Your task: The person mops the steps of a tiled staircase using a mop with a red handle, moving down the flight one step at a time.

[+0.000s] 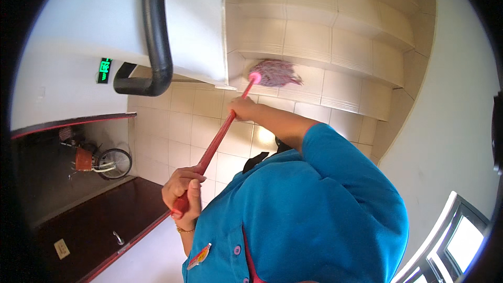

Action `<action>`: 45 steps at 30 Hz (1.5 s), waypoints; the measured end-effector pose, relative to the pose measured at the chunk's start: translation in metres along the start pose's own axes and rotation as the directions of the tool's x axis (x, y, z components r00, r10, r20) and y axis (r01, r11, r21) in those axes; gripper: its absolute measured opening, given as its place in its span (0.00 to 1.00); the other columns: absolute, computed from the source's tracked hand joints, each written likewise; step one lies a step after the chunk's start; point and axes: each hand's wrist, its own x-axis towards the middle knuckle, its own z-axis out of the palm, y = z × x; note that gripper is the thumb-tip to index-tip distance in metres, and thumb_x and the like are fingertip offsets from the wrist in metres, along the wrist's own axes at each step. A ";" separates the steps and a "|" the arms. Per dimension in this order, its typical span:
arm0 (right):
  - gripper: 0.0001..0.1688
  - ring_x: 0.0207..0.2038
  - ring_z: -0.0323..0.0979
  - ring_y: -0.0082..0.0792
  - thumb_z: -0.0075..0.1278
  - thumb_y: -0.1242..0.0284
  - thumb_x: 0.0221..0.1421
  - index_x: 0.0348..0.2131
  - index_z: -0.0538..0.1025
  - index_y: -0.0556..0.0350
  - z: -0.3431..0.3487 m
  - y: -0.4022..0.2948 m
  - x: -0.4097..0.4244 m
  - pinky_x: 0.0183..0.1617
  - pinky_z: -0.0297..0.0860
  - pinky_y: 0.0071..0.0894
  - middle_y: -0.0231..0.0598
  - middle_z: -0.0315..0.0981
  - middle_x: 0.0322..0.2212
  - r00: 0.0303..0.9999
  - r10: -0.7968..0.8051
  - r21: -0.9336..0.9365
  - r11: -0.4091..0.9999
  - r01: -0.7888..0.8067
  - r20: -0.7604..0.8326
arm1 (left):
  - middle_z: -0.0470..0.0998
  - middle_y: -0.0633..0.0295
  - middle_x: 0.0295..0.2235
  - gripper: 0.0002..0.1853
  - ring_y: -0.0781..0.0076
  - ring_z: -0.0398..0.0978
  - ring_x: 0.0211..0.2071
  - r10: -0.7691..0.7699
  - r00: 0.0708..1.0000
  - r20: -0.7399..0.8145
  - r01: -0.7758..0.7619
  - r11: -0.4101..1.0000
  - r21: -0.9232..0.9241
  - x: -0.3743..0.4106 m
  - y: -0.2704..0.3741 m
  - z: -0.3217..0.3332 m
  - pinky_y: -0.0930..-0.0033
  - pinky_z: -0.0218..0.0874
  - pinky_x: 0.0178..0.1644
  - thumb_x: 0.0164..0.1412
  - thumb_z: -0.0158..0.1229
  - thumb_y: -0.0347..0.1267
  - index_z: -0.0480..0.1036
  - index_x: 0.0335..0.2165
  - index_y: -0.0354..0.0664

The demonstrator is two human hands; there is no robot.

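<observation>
My left hand is wrapped round the thick lower end of a red mop handle. Farther up the same handle, near the mop head, my right hand grips it with the arm stretched across from the right. A pink socket joins the handle to a string mop head of greyish-purple strands. The strands lie spread on the tread of the lowest tiled stair, close to the end of the white stair wall. Some fingers of both hands are hidden behind the handle.
Tiled steps rise beyond the mop. A black tubular handrail stands out at the upper left, above the tiled floor. At the left are an open dark red door and a bicycle. A window is at the lower right.
</observation>
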 end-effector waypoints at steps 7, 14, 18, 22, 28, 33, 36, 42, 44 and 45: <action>0.06 0.31 0.74 0.44 0.57 0.66 0.41 0.22 0.77 0.46 0.005 -0.030 -0.006 0.34 0.68 0.43 0.40 0.75 0.26 0.921 -0.077 0.078 0.996 0.051 0.382 | 0.74 0.53 0.20 0.14 0.63 0.75 0.24 -0.075 0.951 -0.299 0.058 0.996 -0.066 -0.030 -0.009 0.002 0.64 0.69 0.34 0.58 0.50 0.28 0.67 0.17 0.33; 0.15 0.39 0.74 0.44 0.49 0.57 0.47 0.29 0.79 0.43 -0.054 0.005 -0.125 0.43 0.69 0.47 0.40 0.77 0.31 0.940 0.292 -0.080 0.956 -0.282 0.175 | 0.70 0.54 0.19 0.13 0.63 0.71 0.23 -0.052 0.965 -0.258 -0.069 0.895 -0.442 -0.020 -0.039 0.038 0.59 0.68 0.35 0.58 0.46 0.28 0.63 0.18 0.36; 0.19 0.43 0.73 0.41 0.48 0.61 0.44 0.38 0.78 0.42 -0.089 0.048 -0.222 0.51 0.64 0.44 0.39 0.77 0.37 0.815 0.568 -0.195 0.818 -0.542 0.118 | 0.72 0.54 0.23 0.12 0.61 0.72 0.29 -0.026 0.999 0.042 0.046 0.770 -0.636 -0.011 -0.049 0.107 0.56 0.66 0.41 0.59 0.47 0.30 0.65 0.20 0.36; 0.20 0.47 0.71 0.40 0.48 0.63 0.44 0.39 0.78 0.44 -0.086 0.100 -0.342 0.54 0.60 0.45 0.39 0.75 0.41 0.629 0.769 -0.123 0.617 -0.777 -0.112 | 0.75 0.52 0.31 0.09 0.60 0.73 0.36 0.107 0.898 0.428 0.186 0.788 -0.587 -0.017 -0.037 0.190 0.59 0.64 0.45 0.59 0.48 0.29 0.70 0.26 0.35; 0.31 0.56 0.61 0.38 0.55 0.49 0.42 0.44 0.73 0.45 -0.096 0.110 -0.479 0.53 0.61 0.46 0.36 0.68 0.48 0.319 0.888 0.028 0.348 -0.937 -0.332 | 0.77 0.54 0.33 0.02 0.62 0.74 0.43 0.497 0.556 0.666 -0.008 0.805 -0.593 -0.023 -0.010 0.291 0.67 0.65 0.47 0.57 0.51 0.22 0.71 0.29 0.35; 0.29 0.51 0.65 0.45 0.57 0.51 0.40 0.39 0.75 0.49 -0.085 0.079 -0.426 0.51 0.65 0.45 0.41 0.70 0.44 0.346 0.806 0.182 0.477 -0.860 -0.479 | 0.77 0.57 0.32 0.02 0.65 0.75 0.40 0.545 0.588 0.597 -0.069 0.769 -0.635 -0.010 -0.031 0.272 0.68 0.66 0.44 0.58 0.52 0.22 0.71 0.31 0.35; 0.26 0.41 0.70 0.52 0.58 0.51 0.40 0.30 0.76 0.54 -0.059 0.092 -0.368 0.47 0.67 0.45 0.49 0.73 0.36 0.351 0.764 0.248 0.544 -0.802 -0.542 | 0.77 0.56 0.34 0.03 0.70 0.75 0.39 0.434 0.661 0.612 0.010 0.811 -0.585 -0.013 -0.066 0.242 0.71 0.66 0.43 0.59 0.52 0.22 0.72 0.32 0.35; 0.19 0.32 0.69 0.52 0.61 0.62 0.44 0.17 0.71 0.56 -0.001 0.086 -0.276 0.38 0.65 0.47 0.47 0.71 0.22 0.520 0.450 0.092 0.813 -0.576 -0.726 | 0.77 0.54 0.36 0.04 0.71 0.74 0.36 0.331 0.806 0.491 0.059 0.780 -0.623 -0.026 -0.135 0.155 0.73 0.65 0.41 0.58 0.53 0.22 0.74 0.33 0.34; 0.19 0.27 0.69 0.51 0.62 0.65 0.43 0.16 0.69 0.56 0.005 0.073 -0.239 0.33 0.66 0.47 0.47 0.70 0.19 0.616 0.346 0.027 0.884 -0.466 -0.707 | 0.77 0.53 0.35 0.04 0.70 0.74 0.37 0.277 0.873 0.401 0.048 0.770 -0.637 -0.042 -0.150 0.124 0.73 0.65 0.42 0.58 0.54 0.22 0.73 0.33 0.34; 0.19 0.27 0.69 0.51 0.62 0.65 0.43 0.16 0.69 0.57 0.013 0.061 -0.215 0.33 0.65 0.47 0.47 0.69 0.19 0.672 0.319 0.039 0.917 -0.396 -0.668 | 0.77 0.53 0.35 0.03 0.70 0.74 0.37 0.259 0.892 0.371 0.044 0.766 -0.642 -0.050 -0.157 0.102 0.73 0.65 0.42 0.57 0.54 0.21 0.73 0.33 0.34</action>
